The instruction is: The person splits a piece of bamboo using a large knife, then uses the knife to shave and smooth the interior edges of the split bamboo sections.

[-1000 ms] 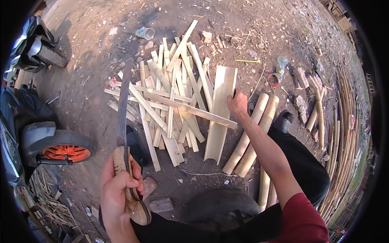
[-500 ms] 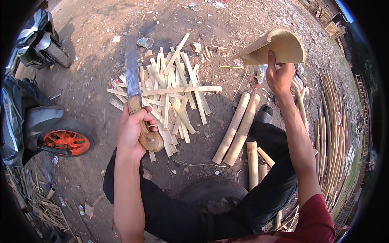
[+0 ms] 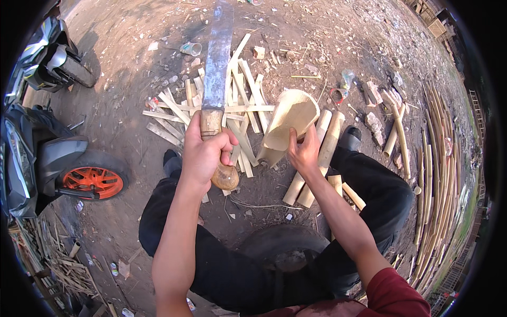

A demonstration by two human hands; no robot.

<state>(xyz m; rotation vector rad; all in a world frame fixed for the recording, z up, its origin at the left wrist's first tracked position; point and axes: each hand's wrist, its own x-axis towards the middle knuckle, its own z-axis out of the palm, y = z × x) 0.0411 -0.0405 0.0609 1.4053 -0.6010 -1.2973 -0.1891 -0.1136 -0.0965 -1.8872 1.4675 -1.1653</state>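
Note:
My left hand (image 3: 210, 150) is wrapped round the wooden handle of a machete (image 3: 217, 68), its broad dark blade pointing away from me. In my right hand (image 3: 305, 153) is a split half of a bamboo culm (image 3: 301, 105), gripped at its near edge with the hollow side facing me. Beneath and beyond both hands lies a loose heap of split bamboo strips (image 3: 245, 142) on the dirt. Two whole bamboo sections (image 3: 331, 140) rest side by side just right of my right hand, partly covered by it.
A tyre (image 3: 282, 243) lies between my legs. At left stands a motorbike with an orange wheel (image 3: 95, 182). Long bamboo poles (image 3: 435, 174) run along the right, and scrap bamboo (image 3: 63, 274) is piled at lower left. A plastic cup (image 3: 191, 48) lies beyond the heap.
My right hand has brought the split bamboo from the far right in toward the middle, nearer me. The machete has moved right and looks larger, raised over the heap.

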